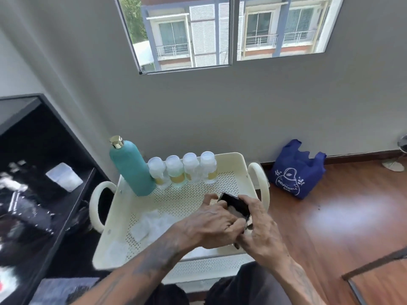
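**Item:** black flat object point(234, 203), held over the front right of the cream perforated surface point(176, 203).
**Risk:** rubbing pressure may twist it loose, so that it drops onto the surface or the wooden floor point(330, 216).
**Pose:** right hand point(262, 232) has its grip clamped on the object's edge, knuckles up. Left hand point(211, 223) pinches a white cloth point(237, 213) against its face.

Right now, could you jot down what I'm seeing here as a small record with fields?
Action: left hand and right hand grip a black flat object, something white against it
Surface: cream perforated cart tray
Back row: teal bottle, four lidded jars of yellowish liquid
Floor: blue reusable bag
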### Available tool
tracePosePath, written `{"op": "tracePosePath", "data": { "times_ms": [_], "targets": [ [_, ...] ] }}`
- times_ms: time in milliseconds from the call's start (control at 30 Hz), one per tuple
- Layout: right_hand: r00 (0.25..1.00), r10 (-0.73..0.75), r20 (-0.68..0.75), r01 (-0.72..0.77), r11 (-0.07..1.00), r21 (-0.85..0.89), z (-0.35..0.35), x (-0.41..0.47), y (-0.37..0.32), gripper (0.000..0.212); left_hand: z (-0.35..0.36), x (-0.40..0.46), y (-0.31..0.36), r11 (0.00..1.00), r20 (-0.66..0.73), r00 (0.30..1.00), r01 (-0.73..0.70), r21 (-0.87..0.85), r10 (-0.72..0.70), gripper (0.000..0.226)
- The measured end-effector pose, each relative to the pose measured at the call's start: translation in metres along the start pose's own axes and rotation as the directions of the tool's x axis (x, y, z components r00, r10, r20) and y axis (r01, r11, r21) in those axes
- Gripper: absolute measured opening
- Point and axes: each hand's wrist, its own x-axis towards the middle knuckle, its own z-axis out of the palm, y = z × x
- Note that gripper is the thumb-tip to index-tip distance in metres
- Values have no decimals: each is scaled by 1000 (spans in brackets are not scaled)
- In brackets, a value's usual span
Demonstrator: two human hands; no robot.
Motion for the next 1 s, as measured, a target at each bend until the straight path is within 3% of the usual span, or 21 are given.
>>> {"op": "tracePosePath", "data": {
  "times_ms": [33, 100, 167, 200, 233, 300, 367, 433, 500, 633, 867, 1000],
  "targets": [
    [1000, 1, 5, -1, 1000, -3, 0, 0, 0, 79, -2, -4, -1, 999, -64, 997, -34, -18, 33, 48],
    [1000, 3, 19, -3, 1000, -13, -1, 1, 0, 83, -3, -23, -12, 989, -346, 937, -99, -109, 56, 41],
    [999, -6, 31, 8, 999, -39, -2, 2, -2, 84, 2, -53, -38, 944, -607, 787, -105, -312, -113, 32],
    [999, -8, 33, 10, 998, -55, -1, 2, -2, 84, 7, -69, -56, 900, -651, 718, -80, -429, -246, 27],
    [1000, -3, 30, 5, 998, -67, -1, 3, -3, 83, 14, -84, -74, 839, -629, 683, -43, -543, -372, 20],
    [1000, 16, 11, -15, 995, -94, 1, 5, -4, 81, 29, -106, -99, 683, -471, 716, 12, -730, -515, 13],
    [999, 37, -10, -38, 991, -125, 5, 8, -5, 77, 45, -111, -108, 550, -330, 775, 27, -835, -539, 15],
    [999, 35, -21, -38, 989, -140, 9, 9, -6, 76, 58, -104, -110, 508, -299, 790, 19, -861, -535, 16],
    [1000, 26, -18, -28, 987, -156, 10, 9, -6, 79, 69, -99, -114, 524, -319, 759, 35, -851, -568, 15],
    [998, 65, -23, -68, 984, -163, 11, 9, 1, 79, 92, -107, -128, 651, -329, 710, 237, -721, -623, 14],
    [995, 84, -44, -90, 984, -152, 14, 7, 6, 76, 102, -98, -130, 722, -312, 743, 317, -615, -592, 19],
    [995, 81, -50, -88, 985, -151, 14, 7, 4, 76, 96, -87, -123, 776, -371, 720, 370, -511, -587, 21]
  ]
}}
